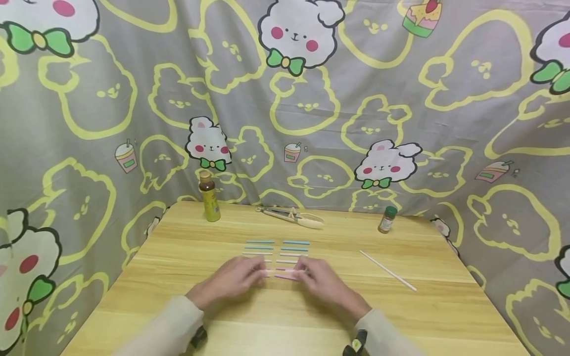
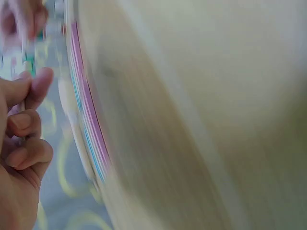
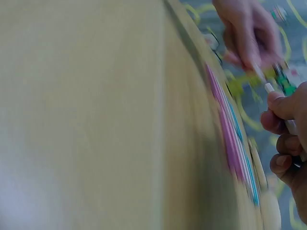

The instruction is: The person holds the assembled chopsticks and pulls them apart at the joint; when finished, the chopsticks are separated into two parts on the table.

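My left hand (image 1: 245, 273) and right hand (image 1: 318, 278) hover low over the table, facing each other. Each pinches a short white stick between thumb and fingers; the right one's stick (image 3: 269, 87) shows a blunt end pointing at the left one's stick (image 2: 27, 68). A small gap seems to part the two ends. Beneath and beyond the hands lie two columns of short sticks: blue ones (image 1: 296, 242) farthest, white ones (image 1: 291, 261) in the middle, pink ones (image 1: 285, 277) nearest. The hands hide part of the nearer rows. Both wrist views are blurred.
One long white stick (image 1: 387, 270) lies slanted on the wooden table (image 1: 276, 326) at the right. Along the back stand a yellow-labelled bottle (image 1: 211, 200) and a small green-capped jar (image 1: 387, 221), with tongs (image 1: 291, 217) between them. A patterned curtain (image 1: 249, 109) surrounds the table.
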`<state>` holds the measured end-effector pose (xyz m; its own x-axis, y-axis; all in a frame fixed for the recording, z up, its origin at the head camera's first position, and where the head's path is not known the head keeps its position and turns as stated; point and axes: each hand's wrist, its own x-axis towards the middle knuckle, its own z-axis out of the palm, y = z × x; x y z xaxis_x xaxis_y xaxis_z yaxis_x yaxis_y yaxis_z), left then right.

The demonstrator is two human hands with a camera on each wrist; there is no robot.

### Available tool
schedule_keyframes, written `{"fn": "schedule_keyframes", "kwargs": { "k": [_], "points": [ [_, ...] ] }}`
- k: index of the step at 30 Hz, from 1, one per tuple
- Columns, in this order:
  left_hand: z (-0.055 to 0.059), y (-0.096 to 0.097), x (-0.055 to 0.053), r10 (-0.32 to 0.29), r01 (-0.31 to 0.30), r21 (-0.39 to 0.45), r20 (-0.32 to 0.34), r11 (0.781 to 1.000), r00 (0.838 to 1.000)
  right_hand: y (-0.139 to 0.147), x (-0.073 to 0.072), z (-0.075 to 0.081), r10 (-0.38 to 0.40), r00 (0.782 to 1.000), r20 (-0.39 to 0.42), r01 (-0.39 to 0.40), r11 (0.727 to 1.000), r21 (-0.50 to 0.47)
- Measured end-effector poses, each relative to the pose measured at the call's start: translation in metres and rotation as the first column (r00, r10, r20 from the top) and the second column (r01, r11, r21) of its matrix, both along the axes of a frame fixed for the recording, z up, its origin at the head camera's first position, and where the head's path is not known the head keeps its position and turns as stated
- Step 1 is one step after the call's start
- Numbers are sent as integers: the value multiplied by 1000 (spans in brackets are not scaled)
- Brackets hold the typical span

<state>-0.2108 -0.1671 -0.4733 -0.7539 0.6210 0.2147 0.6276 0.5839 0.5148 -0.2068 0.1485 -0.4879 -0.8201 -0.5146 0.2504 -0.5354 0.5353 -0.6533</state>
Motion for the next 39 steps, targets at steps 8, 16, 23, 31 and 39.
{"fn": "schedule_keyframes", "kwargs": {
  "k": [8,16,23,31,39],
  "points": [
    [5,-55,-1,204,-203,-27,35,979,978,53,-5,-4,-195,980,28,196,980,-41],
    [-3,-46,-1,104,-105,-86,-15,991,994,32,8,-16,-135,990,29,135,991,-16],
    [-2,-34,5,67,-68,-109,-13,992,998,6,23,-16,-55,998,14,54,998,37],
    [-5,-19,8,15,-35,-191,-107,981,994,-24,28,-12,-48,994,-101,63,985,158],
    [-10,-15,9,28,-55,-238,-116,970,993,-40,24,-14,-45,981,-189,88,970,226]
  ]
}}
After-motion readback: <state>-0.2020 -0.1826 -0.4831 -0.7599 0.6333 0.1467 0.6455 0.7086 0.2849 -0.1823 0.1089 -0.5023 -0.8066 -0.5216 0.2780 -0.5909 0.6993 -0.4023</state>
